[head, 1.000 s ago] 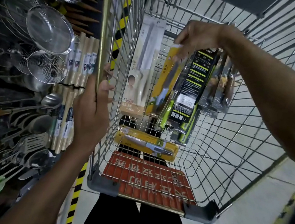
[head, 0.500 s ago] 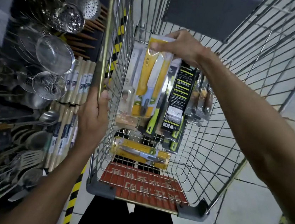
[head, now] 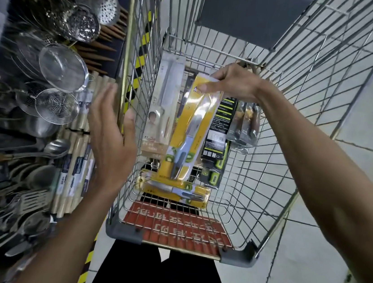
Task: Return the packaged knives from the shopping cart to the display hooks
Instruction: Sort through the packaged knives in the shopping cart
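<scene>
My left hand (head: 111, 136) is wide open, fingers straight and together, thumb spread. It holds nothing and stands edge-on just beside the left wall of the cart (head: 270, 175). Whether the thumb touches the wire, I cannot tell.

Beyond it, a flat pack (head: 174, 190) lies on the cart floor with its long axis crosswise, left to right.

Above that hangs the yellow pack (head: 192, 128), inside the cart and clear of the floor. Its long axis runs from my right hand down toward me, slightly tilted. The knife's handle is at the low, near end; the blade points up toward the hand.

My right hand (head: 232, 82) pinches the top edge of the yellow pack, thumb on the front face. A black pack (head: 220, 126) and dark packs (head: 244, 125) hang from the same grip, behind and to the right.

A white pack (head: 164, 105) stands upright by the left wall.

Strainers (head: 62, 69) hang outside the cart, to the left.
</scene>
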